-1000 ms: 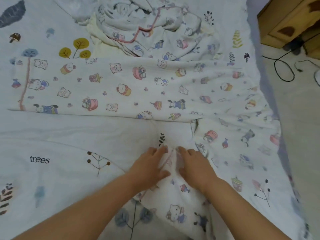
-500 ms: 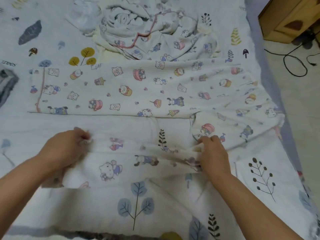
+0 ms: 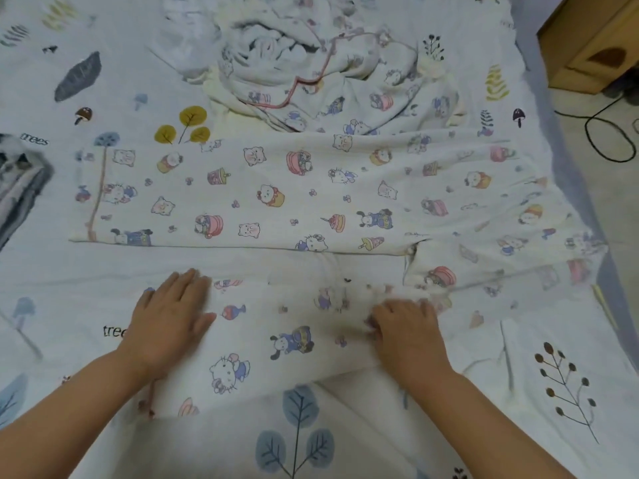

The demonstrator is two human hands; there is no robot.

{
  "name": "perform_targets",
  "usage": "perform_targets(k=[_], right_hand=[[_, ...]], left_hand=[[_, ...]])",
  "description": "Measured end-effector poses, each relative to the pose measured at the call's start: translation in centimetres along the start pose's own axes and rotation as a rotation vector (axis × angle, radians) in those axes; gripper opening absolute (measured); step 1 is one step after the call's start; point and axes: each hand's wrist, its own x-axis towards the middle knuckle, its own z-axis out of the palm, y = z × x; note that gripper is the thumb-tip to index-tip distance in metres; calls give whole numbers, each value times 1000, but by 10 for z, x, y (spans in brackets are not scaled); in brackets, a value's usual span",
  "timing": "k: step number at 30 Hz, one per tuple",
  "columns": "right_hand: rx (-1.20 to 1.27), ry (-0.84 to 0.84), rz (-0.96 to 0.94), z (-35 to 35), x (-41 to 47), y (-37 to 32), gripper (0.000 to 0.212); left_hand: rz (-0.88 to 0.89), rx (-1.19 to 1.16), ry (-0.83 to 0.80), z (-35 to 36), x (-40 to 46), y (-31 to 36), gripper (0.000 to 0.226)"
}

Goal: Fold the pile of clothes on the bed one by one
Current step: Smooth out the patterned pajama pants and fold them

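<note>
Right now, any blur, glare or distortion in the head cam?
Head view: soft, even light, no glare; motion blur on the right hand and the cloth bunched at its fingers; left hand sharper; wide-angle bending at the edges, bedside cabinet leaning.

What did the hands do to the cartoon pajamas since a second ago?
Both hands started together at the middle of the pajama leg, then slid apart, spreading it sideways. The left hand let go and now lies flat on the cloth; the right hand has fingers curled at the cloth near the crotch. The far leg and crumpled pile stayed put.
</note>
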Motion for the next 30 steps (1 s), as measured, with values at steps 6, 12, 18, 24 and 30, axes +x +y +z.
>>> perform_targets(k=[6,12,18,24,30], right_hand=[[-41,-449,36,-13,-7,7,21],[58,-102,112,-18,23,-2,50],[4,120,-12,-26,43,-24,14],[335,651,-55,-55,78,-65,13],[239,478,45,-33,78,-89,45]], left_hand=[[33,78,-89,-3,17,-19,47],[64,-253,-166,-29,13,-34,18],[-54,-408,-100,-62,-8,-93,16],[-413,-662,195,-78,7,-139,53],[-720,-756,303,-43,28,-107,69]])
